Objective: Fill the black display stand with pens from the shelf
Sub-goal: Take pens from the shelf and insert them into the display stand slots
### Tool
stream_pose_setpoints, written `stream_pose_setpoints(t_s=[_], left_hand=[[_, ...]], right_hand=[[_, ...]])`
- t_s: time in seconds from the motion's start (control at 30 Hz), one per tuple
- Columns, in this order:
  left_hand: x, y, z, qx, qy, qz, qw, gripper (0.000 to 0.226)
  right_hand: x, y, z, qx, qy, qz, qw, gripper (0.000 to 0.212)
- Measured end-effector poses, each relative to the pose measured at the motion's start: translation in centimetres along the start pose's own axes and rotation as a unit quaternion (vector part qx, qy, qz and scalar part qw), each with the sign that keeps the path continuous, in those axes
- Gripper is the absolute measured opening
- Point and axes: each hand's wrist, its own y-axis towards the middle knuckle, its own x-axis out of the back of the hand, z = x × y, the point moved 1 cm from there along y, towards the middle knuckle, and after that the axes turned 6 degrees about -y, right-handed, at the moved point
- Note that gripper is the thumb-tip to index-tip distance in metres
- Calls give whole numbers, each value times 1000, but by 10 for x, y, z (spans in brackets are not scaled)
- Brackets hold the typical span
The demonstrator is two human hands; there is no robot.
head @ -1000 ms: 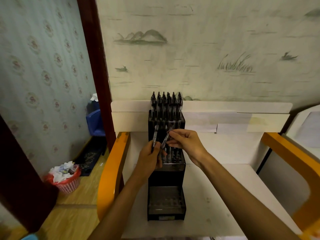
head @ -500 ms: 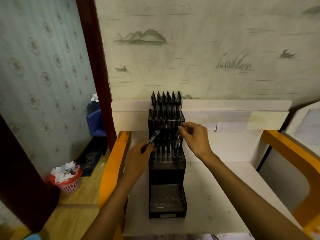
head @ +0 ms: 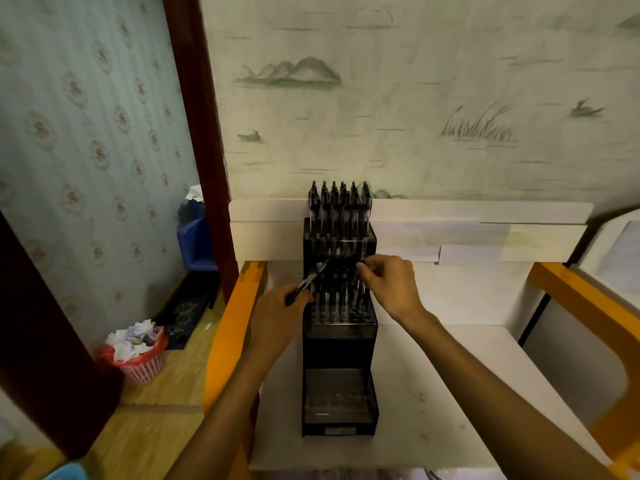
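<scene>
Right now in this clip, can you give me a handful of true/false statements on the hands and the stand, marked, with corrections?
1. The left hand grips a loose pen. True.
2. The bottom tier of the black display stand is full of pens. False: it holds none; only the upper two tiers hold pens.
3. The right hand pinches a pen at the middle tier's right side. True.
4. The red basket sits on the white shelf. False: it stands on the floor at left.

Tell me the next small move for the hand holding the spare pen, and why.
Probably lower the slim black pen in the left hand into an open slot on the tiered black plastic display stand: its middle tier looks partly filled, and the right hand is busy there.
</scene>
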Motion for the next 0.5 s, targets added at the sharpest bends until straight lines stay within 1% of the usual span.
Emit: stream_pose_setpoints(t_s=[0.1,0.23,0.4,0.5], left_hand=[[-4,0,-1,3,7,15,1000,19],[-8,2,-4,-8,16,24,1000,18],[-13,3,-3,-9,4,37,999,18],[-19,4,0,-12,16,39,999,18]], right_hand=[[-1,4,0,-2,-24,14,1000,26],[-11,-1,-8,8,-53,67,996,26],[-17,-10,-19,-19,-68,71,995,38],[-15,-11,-17,-30,-60,69,995,38]])
